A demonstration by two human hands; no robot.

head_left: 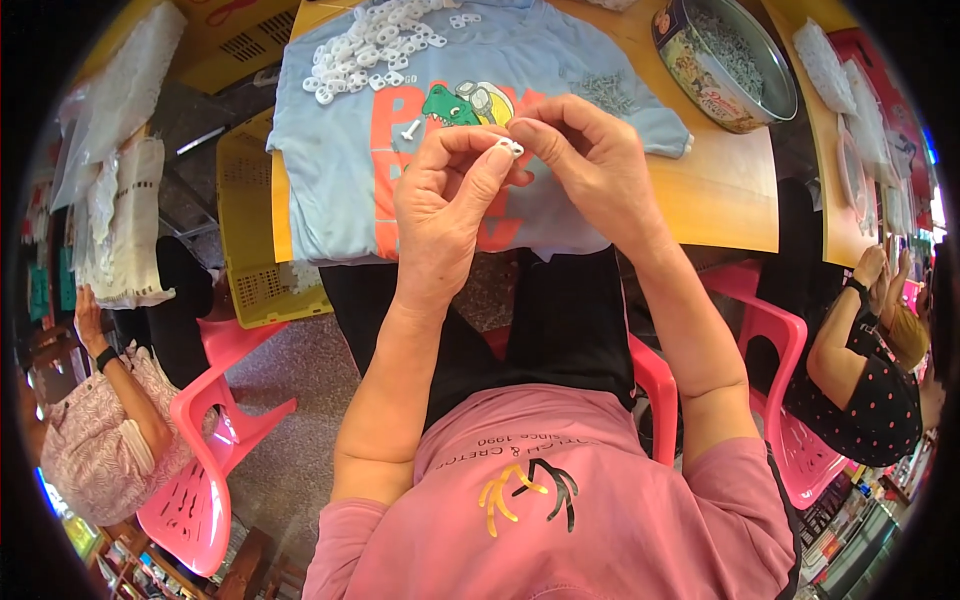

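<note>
A shared workshop, evidenced by small white plastic parts (375, 48) heaped at upper centre-left, a printed metal tin (703, 85) of grey metal pieces (728, 55) at upper right, and people (112, 435) at both edges.

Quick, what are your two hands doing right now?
Left hand: closed, pinching a small white piece.
Right hand: closed in a pinch; can't tell if it holds anything.

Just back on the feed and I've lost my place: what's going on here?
The person's left hand pinches a small white piece, with the right hand close beside it; whether the right fingertips hold anything is unclear. Below them, a blue shirt covers part of the table. On it lie a pile of white pieces, a loose white pin and some grey bits. An open tin stands to the right.
</note>
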